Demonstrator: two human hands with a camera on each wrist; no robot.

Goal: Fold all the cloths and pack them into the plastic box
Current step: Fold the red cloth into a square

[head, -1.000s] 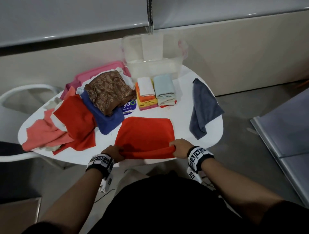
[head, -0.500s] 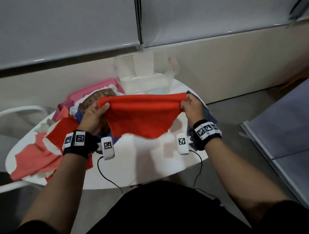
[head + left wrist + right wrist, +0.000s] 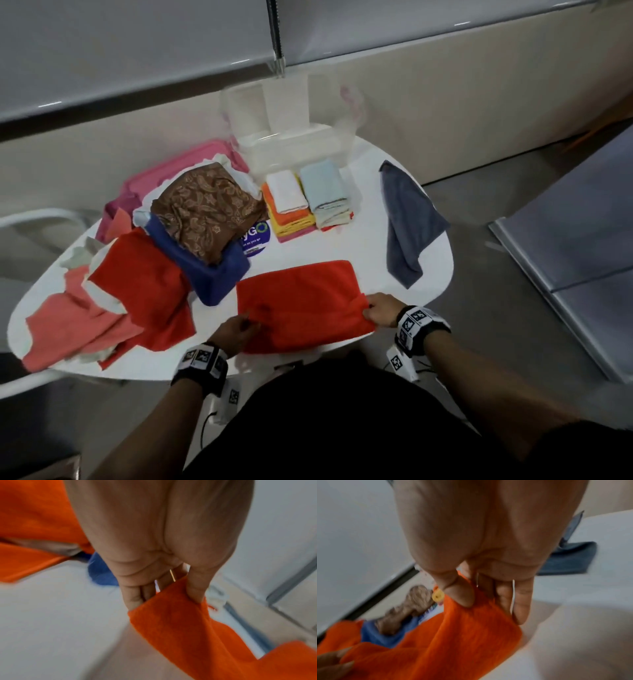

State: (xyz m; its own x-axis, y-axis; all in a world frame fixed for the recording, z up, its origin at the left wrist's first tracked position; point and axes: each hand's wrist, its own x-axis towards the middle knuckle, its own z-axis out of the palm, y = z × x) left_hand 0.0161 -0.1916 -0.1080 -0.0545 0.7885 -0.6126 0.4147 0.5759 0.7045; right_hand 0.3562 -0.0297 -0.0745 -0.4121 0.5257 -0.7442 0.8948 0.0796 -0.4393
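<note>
An orange-red cloth lies spread on the white table near its front edge. My left hand pinches its near left corner between thumb and fingers. My right hand pinches the near right corner the same way. The clear plastic box stands at the table's far side. In front of it sit two stacks of folded cloths. A heap of unfolded cloths lies at the left, with a brown patterned cloth on a blue cloth and a red cloth.
A grey-blue cloth hangs over the table's right edge. A pink lid lies behind the heap. A round blue sticker marks the tabletop. A white chair stands at the left, a grey panel at the right.
Half a second ago both hands held the orange-red cloth up in the air. It has come down flat onto the table, with my hands back near the front edge.
</note>
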